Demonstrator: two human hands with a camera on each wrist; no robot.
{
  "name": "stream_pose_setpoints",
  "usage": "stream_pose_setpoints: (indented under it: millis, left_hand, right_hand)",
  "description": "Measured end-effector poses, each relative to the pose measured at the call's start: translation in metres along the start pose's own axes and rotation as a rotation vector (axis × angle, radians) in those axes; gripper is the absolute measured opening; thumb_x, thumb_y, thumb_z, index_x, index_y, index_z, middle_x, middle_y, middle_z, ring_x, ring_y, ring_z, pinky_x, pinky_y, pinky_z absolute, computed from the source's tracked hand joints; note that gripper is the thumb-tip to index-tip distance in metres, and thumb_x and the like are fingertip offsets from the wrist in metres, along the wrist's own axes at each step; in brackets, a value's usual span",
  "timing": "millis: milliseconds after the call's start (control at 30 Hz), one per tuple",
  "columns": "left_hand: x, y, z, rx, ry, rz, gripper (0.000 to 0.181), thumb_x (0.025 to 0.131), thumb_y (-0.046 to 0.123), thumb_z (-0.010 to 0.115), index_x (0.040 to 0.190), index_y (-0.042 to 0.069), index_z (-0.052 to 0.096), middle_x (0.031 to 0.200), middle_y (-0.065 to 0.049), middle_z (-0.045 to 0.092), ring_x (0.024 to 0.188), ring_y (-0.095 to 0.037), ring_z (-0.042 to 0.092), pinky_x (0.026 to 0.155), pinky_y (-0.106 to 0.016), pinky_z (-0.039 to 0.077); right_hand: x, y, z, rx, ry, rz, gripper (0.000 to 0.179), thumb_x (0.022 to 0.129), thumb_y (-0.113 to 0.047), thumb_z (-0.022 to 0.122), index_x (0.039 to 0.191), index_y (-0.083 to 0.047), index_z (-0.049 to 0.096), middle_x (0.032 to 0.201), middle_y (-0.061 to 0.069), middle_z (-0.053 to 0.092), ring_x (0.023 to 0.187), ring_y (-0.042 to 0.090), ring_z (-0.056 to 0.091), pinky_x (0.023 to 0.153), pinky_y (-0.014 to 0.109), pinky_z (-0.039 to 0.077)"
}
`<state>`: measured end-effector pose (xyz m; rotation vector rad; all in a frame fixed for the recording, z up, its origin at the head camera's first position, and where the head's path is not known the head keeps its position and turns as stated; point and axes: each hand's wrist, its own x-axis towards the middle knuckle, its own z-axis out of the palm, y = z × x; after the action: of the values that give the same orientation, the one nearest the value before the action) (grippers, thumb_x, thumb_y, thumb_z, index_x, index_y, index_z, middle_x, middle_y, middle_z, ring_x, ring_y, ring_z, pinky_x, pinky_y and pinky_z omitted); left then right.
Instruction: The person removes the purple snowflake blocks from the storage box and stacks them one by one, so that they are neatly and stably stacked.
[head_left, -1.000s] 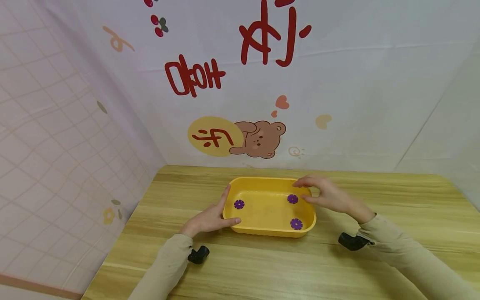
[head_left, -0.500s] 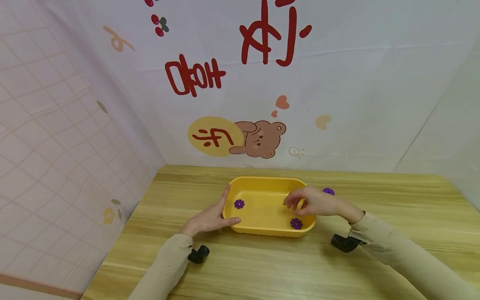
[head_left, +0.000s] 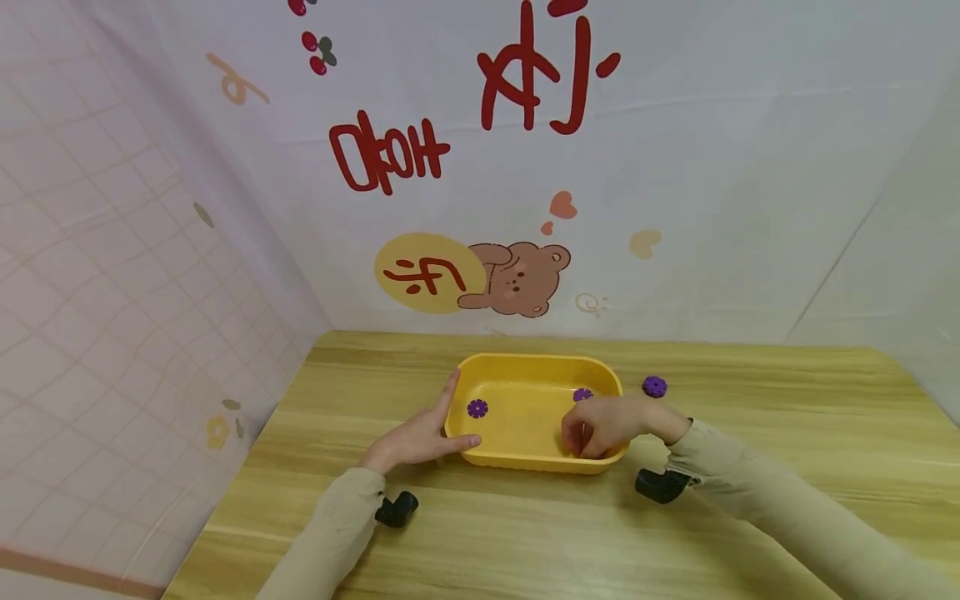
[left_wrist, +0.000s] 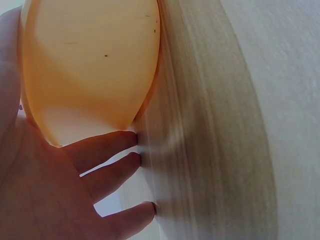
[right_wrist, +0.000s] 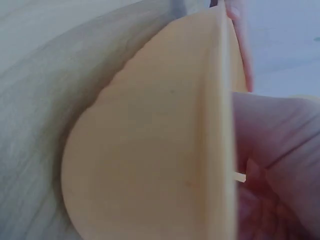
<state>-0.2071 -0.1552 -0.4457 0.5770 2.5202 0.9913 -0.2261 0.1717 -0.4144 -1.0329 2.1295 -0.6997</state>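
The yellow plastic bin stands on the table, holding purple snowflake-shaped discs. One purple disc lies at its left end and another purple disc near its back right, partly covered by my right hand. My left hand rests against the bin's left end, thumb over the front rim and fingers straight along the outer wall. In the left wrist view, the fingertips touch beside the wall. My right hand reaches over the right rim, fingers bent down into the front right corner. Whatever is under its fingertips is hidden.
On the table right of the bin lies a thick purple piece, perhaps stacked discs. The wood-grain table meets a white printed cloth behind. Black wrist cameras hang below both sleeves.
My right hand has moved toward the bin's front right corner, covering the disc seen there before. The back right disc shows again. My left hand has stayed in place.
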Motion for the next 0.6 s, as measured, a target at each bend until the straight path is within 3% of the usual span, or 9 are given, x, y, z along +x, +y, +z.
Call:
stream_pose_setpoints:
  millis: [100,367,600]
  left_hand:
    - [0.0,-0.001,-0.002,-0.005,0.0,0.003,0.11,0.086,0.056,0.065,0.153,0.028,-0.017,0.153,-0.023,0.026,0.116,-0.03,0.053,0.103,-0.049,0.037]
    - [-0.001,-0.002,0.001,-0.01,-0.003,-0.003,0.11,0.086,0.055,0.065,0.152,0.029,-0.019,0.14,-0.025,0.045,0.088,-0.021,0.056,0.093,-0.045,0.045]
    - [-0.002,-0.002,0.0,0.003,0.004,-0.01,0.11,0.086,0.055,0.065,0.154,0.023,-0.016,0.14,-0.026,0.044,0.095,-0.024,0.057,0.096,-0.048,0.043]
  right_hand:
    - [0.005,0.0,0.001,-0.001,-0.014,-0.005,0.011,0.083,0.001,0.068,0.091,-0.004,0.063,0.082,-0.003,0.06,0.077,0.005,0.054,0.071,0.023,0.048]
    - [0.019,0.005,0.009,0.029,0.025,-0.068,0.011,0.09,-0.006,0.064,0.098,0.0,0.064,0.086,-0.005,0.06,0.076,0.005,0.053,0.071,0.023,0.048]
    - [0.036,0.007,0.012,0.057,0.162,-0.117,0.017,0.092,-0.013,0.065,0.103,0.0,0.066,0.088,-0.004,0.065,0.078,0.007,0.058,0.072,0.025,0.05]
